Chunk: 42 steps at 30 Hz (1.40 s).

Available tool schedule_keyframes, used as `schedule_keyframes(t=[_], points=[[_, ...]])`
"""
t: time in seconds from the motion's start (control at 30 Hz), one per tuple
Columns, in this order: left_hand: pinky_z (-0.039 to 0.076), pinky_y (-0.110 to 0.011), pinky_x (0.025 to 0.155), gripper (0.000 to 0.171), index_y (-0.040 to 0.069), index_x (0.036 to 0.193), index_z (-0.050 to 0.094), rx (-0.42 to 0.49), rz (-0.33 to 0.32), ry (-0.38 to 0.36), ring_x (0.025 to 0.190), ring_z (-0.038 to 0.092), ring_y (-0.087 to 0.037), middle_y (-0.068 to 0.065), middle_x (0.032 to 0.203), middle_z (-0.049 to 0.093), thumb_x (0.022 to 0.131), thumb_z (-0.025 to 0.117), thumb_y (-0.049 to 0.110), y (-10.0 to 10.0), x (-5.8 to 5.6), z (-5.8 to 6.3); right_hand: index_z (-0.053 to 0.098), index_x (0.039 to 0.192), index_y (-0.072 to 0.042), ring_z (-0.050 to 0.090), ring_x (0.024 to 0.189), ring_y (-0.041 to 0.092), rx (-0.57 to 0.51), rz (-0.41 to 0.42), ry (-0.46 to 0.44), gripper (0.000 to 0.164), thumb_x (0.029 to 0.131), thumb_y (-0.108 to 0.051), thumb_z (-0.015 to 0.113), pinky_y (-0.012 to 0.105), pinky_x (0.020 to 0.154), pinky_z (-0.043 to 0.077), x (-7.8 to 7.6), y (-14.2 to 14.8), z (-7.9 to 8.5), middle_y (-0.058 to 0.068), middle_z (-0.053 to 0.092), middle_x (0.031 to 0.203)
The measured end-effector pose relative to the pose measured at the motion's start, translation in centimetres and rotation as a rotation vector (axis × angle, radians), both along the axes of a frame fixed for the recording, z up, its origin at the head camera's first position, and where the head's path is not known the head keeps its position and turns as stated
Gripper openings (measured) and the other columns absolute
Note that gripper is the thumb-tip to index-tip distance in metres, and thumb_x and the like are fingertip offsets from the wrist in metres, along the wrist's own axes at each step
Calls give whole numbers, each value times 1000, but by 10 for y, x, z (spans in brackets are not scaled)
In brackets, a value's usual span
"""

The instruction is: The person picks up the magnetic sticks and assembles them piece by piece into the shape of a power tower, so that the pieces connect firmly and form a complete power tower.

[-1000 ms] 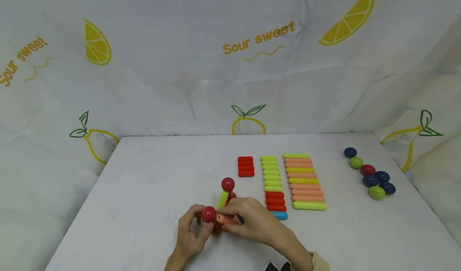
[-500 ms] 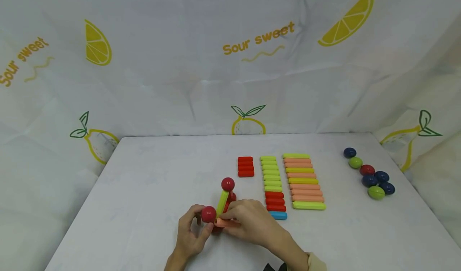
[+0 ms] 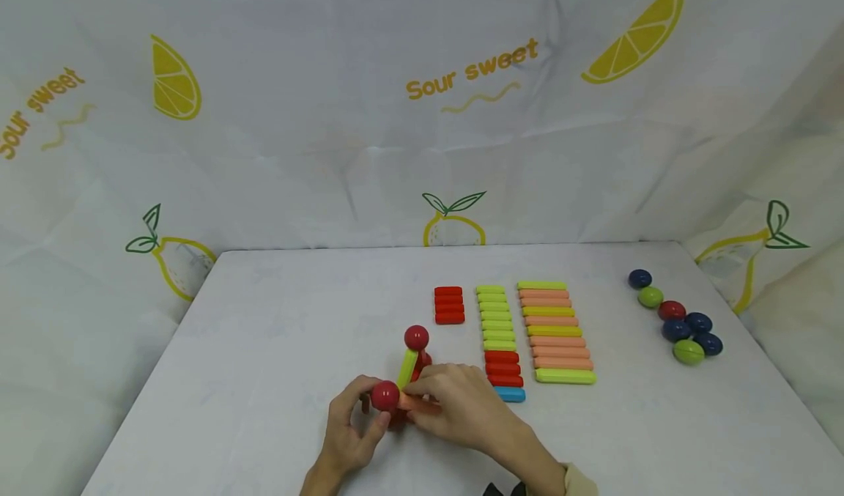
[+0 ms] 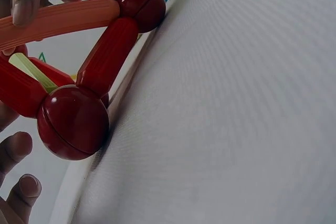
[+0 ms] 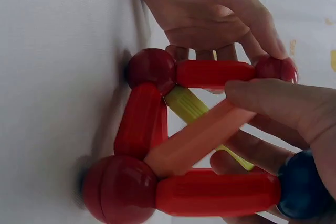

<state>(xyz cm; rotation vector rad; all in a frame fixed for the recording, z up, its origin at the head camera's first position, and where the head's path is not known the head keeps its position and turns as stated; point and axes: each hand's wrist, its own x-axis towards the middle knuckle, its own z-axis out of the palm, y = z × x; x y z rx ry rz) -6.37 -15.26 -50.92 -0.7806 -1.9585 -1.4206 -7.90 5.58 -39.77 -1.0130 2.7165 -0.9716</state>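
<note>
Presumably light and rigid, the orange stick (image 3: 417, 404) suits the side pinch of the right hand (image 3: 458, 402), the left hand (image 3: 352, 424) clamping the red ball (image 3: 385, 395) at nine o'clock.

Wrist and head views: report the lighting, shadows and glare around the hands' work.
Left wrist view: dim, faint ripples across the white tabletop, a highlight on the nearest red ball; right wrist view: soft shadow left of the bottom red ball; head view: brighter, more even light, a glint on the pinched red ball.
</note>
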Motion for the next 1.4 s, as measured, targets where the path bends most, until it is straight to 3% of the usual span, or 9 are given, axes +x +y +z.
schedule_keyframes(t=[0.23,0.37,0.53,0.67,0.87,1.07,1.2,1.3,1.4], points=[[43,-17,58,46,6,111,62,-81,49,-104,71,54,-3,0,90,66,70,81,1,1,3,5,74,118,-23,60,91,3,41,27,-202,39,82,-26,87,22,78,55,-6,31,8,-10,73,106],[44,-17,62,44,12,109,64,-105,155,-182,71,53,-5,5,86,66,70,80,1,1,4,7,72,113,-17,66,91,6,-18,53,-340,35,81,-16,86,25,83,59,-9,47,8,-9,75,102],[48,-19,63,37,13,104,67,-52,331,-270,70,57,-6,8,81,66,74,82,-3,1,1,8,72,121,-19,65,90,4,-48,129,-497,38,84,-17,83,21,81,57,-6,47,4,-8,76,103],[52,-19,59,35,11,98,69,12,363,-286,66,61,-6,4,82,70,73,83,-9,3,-1,4,71,126,-21,64,96,1,-28,227,-560,42,86,-16,83,20,86,56,1,35,1,-11,75,111],[52,-18,59,34,10,98,69,29,320,-275,67,63,-6,-1,87,72,73,82,-11,4,-3,1,75,119,-27,61,97,-2,195,211,-354,37,83,-21,85,22,90,57,15,13,-5,-17,72,112],[51,-18,58,34,14,99,69,9,343,-297,69,62,-3,3,88,72,76,81,-8,5,-2,5,76,114,-35,51,90,1,353,272,51,32,83,-36,85,17,81,51,34,-8,-15,-15,67,101],[52,-21,58,33,15,100,69,8,345,-320,70,62,-2,4,89,71,77,80,-7,6,-2,7,76,111,-40,44,86,2,430,336,329,27,88,-55,74,12,73,40,39,-21,-29,-15,62,94],[52,-22,58,34,14,102,69,-5,350,-346,71,61,-2,4,90,71,77,80,-7,6,-1,7,77,108,-40,41,85,3,450,340,378,33,90,-64,66,13,72,36,39,-23,-37,-15,60,91],[52,-22,58,36,11,103,68,-35,362,-354,71,61,-1,2,88,70,75,80,-8,6,-1,7,78,108,-35,45,87,2,369,311,304,24,92,-51,71,12,75,42,37,-20,-38,-14,62,93]])
